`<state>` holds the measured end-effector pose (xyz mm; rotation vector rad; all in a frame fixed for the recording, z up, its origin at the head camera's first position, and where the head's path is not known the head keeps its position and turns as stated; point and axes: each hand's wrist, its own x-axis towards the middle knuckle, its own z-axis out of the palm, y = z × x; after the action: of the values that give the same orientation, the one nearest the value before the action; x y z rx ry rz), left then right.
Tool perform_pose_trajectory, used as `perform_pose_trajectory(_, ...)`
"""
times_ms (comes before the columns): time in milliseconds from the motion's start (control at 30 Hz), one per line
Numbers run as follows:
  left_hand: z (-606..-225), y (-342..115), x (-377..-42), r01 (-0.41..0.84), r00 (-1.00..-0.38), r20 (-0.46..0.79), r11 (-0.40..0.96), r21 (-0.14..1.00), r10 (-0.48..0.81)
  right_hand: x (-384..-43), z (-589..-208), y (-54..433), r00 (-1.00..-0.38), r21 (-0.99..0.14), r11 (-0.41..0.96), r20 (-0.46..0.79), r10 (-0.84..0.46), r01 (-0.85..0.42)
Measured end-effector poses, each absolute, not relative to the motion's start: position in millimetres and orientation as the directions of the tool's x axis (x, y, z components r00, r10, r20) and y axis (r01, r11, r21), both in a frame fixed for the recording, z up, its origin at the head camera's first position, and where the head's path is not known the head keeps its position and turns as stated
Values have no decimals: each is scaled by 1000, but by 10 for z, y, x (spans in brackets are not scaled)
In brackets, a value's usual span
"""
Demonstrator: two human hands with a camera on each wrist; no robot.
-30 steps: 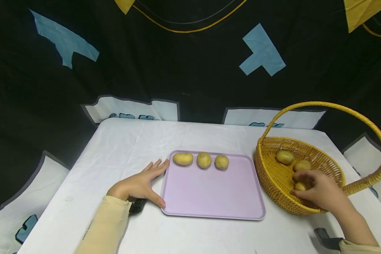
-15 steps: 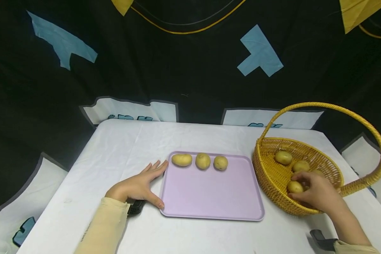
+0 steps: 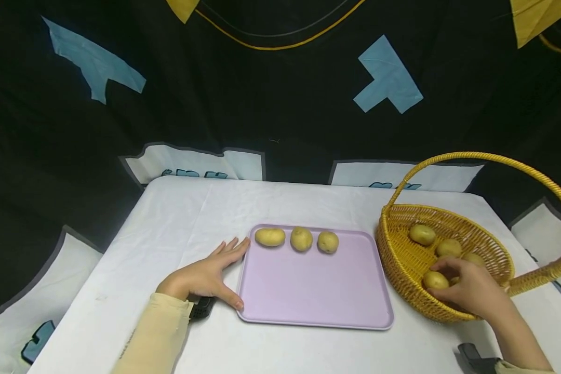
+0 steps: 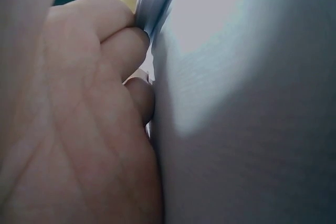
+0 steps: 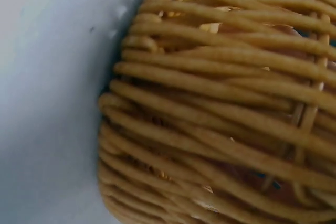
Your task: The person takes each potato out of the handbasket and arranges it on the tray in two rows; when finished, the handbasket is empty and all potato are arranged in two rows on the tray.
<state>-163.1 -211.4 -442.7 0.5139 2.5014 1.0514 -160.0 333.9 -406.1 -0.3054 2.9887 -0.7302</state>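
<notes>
My right hand (image 3: 472, 288) reaches into the yellow wicker basket (image 3: 402, 270), with thumb and fingertips around a potato (image 3: 436, 280) near its front-left wall. Other potatoes lie in the basket, including a greenish one (image 3: 422, 235) and a rounder one (image 3: 449, 248); some are partly hidden by the hand. The right wrist view holds mostly the basket's woven outside (image 5: 210, 93). My left hand (image 3: 205, 275), fingers spread, touches the left edge of the lilac tray (image 3: 313, 291). Along the tray's far edge lie a long potato (image 3: 269, 237) and two round potatoes (image 3: 301, 239).
A white cloth covers the table (image 3: 215, 208). The basket's tall arched handle (image 3: 491, 155) rises over its right side, beyond my right hand. Behind the table hangs a black curtain (image 3: 262, 104) with blue and yellow shapes.
Inside the basket, my right hand has shifted slightly, and the potato at its fingertips has come towards the basket's left wall and into fuller view. My left hand stays at the tray edge.
</notes>
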Motion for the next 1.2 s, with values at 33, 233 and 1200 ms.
perform_pose_trajectory(33, -4427, -2114, -1629, 181, -862, -201, 652, 736, 466, -1601, -4059, 3340, -980, -461, 870, -3, -201, -177)
perform_pose_trajectory(233, -4408, -2117, -1626, 182, -862, -207, 664, 725, 463, -1598, -4064, 3338, -980, -470, 864, 9, -200, -181)
perform_pose_trajectory(1200, -4408, -2120, -1635, 191, -862, -208, 676, 712, 462, -1701, -3642, 2769, -987, -711, 685, -130, 94, 159)
